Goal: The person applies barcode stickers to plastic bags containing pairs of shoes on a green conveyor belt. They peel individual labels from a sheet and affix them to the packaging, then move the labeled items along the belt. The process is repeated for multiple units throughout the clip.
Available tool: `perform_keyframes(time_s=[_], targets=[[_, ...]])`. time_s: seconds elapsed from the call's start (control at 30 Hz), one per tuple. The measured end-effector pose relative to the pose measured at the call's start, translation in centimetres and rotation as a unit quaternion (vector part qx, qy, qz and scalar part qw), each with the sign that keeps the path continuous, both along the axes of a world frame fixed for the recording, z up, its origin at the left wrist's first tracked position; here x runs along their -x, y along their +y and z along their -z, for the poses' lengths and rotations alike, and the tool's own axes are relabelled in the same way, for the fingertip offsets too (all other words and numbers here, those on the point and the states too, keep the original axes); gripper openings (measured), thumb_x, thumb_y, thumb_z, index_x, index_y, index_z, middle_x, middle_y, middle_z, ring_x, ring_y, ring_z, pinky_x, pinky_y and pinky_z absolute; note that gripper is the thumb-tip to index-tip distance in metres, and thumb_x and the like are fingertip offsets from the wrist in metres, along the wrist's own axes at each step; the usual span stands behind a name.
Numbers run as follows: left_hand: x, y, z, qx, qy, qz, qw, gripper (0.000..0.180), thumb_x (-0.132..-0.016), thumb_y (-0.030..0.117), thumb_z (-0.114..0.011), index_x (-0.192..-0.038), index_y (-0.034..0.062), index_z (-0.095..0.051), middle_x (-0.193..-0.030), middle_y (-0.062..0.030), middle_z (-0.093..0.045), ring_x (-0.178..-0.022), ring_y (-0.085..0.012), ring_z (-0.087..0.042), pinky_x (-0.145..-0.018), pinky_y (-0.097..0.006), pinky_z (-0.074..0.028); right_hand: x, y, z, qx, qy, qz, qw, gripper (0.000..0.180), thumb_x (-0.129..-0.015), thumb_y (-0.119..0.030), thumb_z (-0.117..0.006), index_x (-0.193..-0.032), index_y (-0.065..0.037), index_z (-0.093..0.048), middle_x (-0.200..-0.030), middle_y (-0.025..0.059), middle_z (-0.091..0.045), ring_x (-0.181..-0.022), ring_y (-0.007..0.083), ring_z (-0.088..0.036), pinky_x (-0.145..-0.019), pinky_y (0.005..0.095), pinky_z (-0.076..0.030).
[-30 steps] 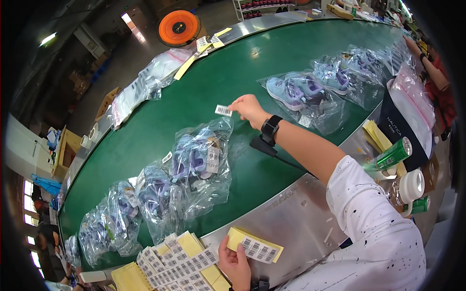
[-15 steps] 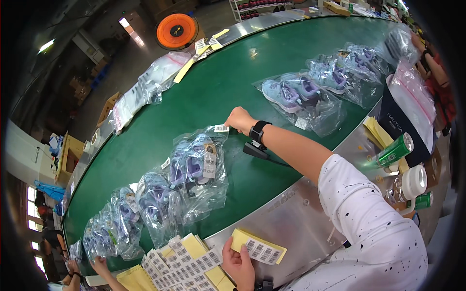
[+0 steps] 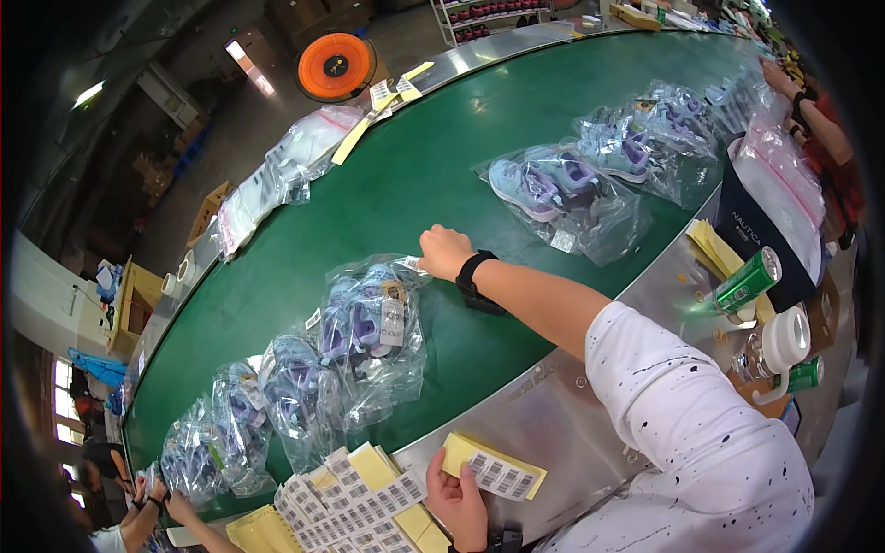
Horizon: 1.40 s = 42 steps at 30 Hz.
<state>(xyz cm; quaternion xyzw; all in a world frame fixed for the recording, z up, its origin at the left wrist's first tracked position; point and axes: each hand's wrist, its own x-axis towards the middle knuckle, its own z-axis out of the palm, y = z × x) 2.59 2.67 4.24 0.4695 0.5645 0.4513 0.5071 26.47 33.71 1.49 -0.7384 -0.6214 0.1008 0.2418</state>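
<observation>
My left hand grips a yellow backing sheet of barcode stickers over the metal ledge, thumb on top. Reaching across the green belt, my right hand has its fingers closed at the upper right corner of a clear plastic bag. A small white barcode sticker lies on that corner, partly covered by the fingers. Inside the bag are light blue and purple shoes with a hang tag. Another small label sits at the left side of this bag.
More bagged shoes line the belt to the left, others to the right. Several barcode sheets cover the near ledge. Green cans and a white-lidded bottle stand at right. Other people's hands work at both ends.
My right hand has moved slightly left and down, now covering more of the sticker on the bag's corner. My left hand keeps holding the sticker sheet. At far right, another person's hand has shifted.
</observation>
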Motion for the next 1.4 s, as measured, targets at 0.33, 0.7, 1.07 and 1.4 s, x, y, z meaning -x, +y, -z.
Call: perform_keyframes(time_s=[0.33,0.7,1.07,1.4], targets=[[0.0,-0.2,-0.5,0.005,-0.010,0.003,1.000,0.046,-0.091,-0.006,-0.056,-0.135,-0.0052,-0.043,-0.112,-0.0151,-0.064,-0.093,-0.0153,-0.066,-0.079,-0.024,-0.053,-21.5,-5.4,-4.5,-0.297,-0.082,0.024,0.951,0.032,-0.076,-0.023,-0.069,-0.098,0.000,-0.065,-0.114,0.0210,-0.062,-0.103,0.0385,-0.058,-0.093,0.0448,-0.046],[-1.3,0.2,-0.8,0.000,-0.064,0.017,0.998,0.049,-0.091,-0.007,-0.055,-0.138,-0.0040,-0.040,-0.117,-0.0184,-0.063,-0.098,-0.0183,-0.066,-0.083,-0.026,-0.053,-12.7,-10.4,0.5,-0.168,0.243,-0.035,0.955,0.076,-0.081,-0.027,-0.073,-0.144,-0.002,-0.039,-0.134,0.0247,-0.052,-0.119,0.0353,-0.056,-0.102,0.0396,-0.044],[-1.0,-0.9,-2.8,0.013,0.017,-0.038,0.999,0.017,-0.092,0.001,-0.062,-0.109,-0.0029,-0.063,-0.087,-0.0046,-0.066,-0.074,-0.0059,-0.058,-0.066,-0.018,-0.045,4.3,-25.8,-4.1,-0.049,0.314,-0.424,0.848,0.017,-0.087,-0.019,-0.064,-0.087,-0.002,-0.065,-0.088,0.0102,-0.062,-0.089,0.0294,-0.059,-0.077,0.0397,-0.048],[-1.6,0.0,-3.5,0.037,0.034,0.048,0.998,0.030,-0.088,-0.005,-0.064,-0.118,-0.0037,-0.059,-0.087,-0.0030,-0.065,-0.070,-0.0040,-0.056,-0.062,-0.016,-0.043,3.0,-26.7,-4.7,-0.155,0.154,-0.432,0.875,0.010,-0.082,-0.011,-0.063,-0.079,-0.002,-0.059,-0.079,0.0092,-0.055,-0.079,0.0273,-0.054,-0.068,0.0378,-0.047]])
